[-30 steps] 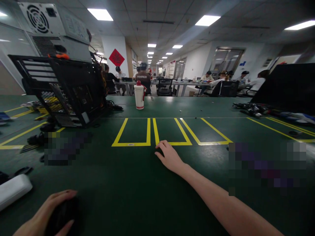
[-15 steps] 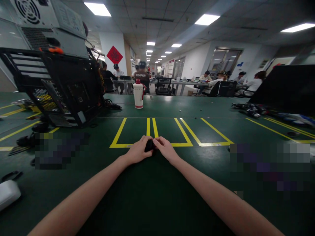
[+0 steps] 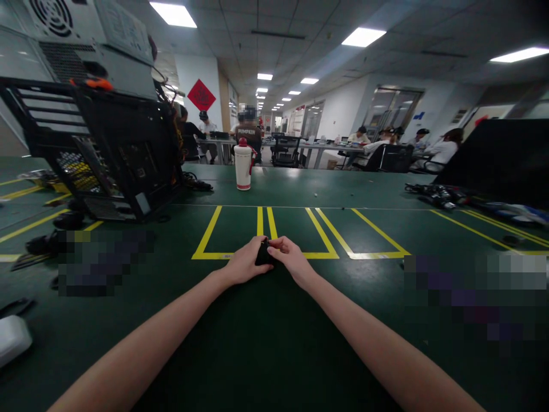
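Both left hand [image 3: 245,263] and right hand [image 3: 292,258] gripping black object [image 3: 263,252], yellow-taped green table [image 3: 261,343], people [image 3: 247,134] seated across ceiling-lit office [image 3: 337,117]

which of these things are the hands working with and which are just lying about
In hand:
small black rounded object, held by the left hand, right hand close against it

Apparently lying about:
white cylindrical bottle with red lid
black metal computer case
smooth white rounded object, left edge
tangled black cables beside the case
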`<state>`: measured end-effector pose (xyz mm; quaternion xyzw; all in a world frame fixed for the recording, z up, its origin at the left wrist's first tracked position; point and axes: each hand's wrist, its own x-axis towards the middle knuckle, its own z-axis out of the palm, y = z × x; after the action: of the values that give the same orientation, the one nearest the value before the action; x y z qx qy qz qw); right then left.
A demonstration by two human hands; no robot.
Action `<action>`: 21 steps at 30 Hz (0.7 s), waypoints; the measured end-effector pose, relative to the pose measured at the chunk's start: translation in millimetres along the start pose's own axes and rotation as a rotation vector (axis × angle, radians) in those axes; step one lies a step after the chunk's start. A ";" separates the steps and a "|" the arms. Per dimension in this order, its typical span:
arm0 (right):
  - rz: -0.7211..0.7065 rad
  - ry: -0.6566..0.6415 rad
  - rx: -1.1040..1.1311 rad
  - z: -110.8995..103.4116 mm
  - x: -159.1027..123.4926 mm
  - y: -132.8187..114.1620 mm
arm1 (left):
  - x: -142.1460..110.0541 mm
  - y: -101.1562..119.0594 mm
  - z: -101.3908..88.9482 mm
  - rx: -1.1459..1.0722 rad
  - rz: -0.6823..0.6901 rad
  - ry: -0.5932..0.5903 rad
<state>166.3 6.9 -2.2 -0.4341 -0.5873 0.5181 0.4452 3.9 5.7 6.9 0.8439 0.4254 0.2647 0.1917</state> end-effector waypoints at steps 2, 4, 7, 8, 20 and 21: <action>0.008 -0.023 0.055 1.4 -10.4 -4.6 | -7.1 4.7 2.2 0.064 0.058 0.049; 0.004 -0.056 0.080 3.0 -20.9 -7.9 | -15.5 8.6 4.3 0.114 0.117 0.074; -0.051 -0.093 0.083 5.4 -31.2 -9.0 | -25.9 11.7 6.0 0.164 0.167 0.100; -0.069 -0.100 0.087 5.9 -32.5 -8.7 | -28.0 11.9 6.2 0.170 0.175 0.101; -0.049 -0.128 0.160 5.5 -27.4 -4.5 | -25.3 6.6 7.9 0.159 0.167 0.088; -0.061 -0.121 0.152 5.8 -27.2 -3.8 | -25.2 6.6 7.9 0.153 0.165 0.088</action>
<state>166.7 -21.1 -0.8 -0.3489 -0.5849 0.5729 0.4561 0.3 -19.5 -2.8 0.8758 0.3815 0.2832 0.0852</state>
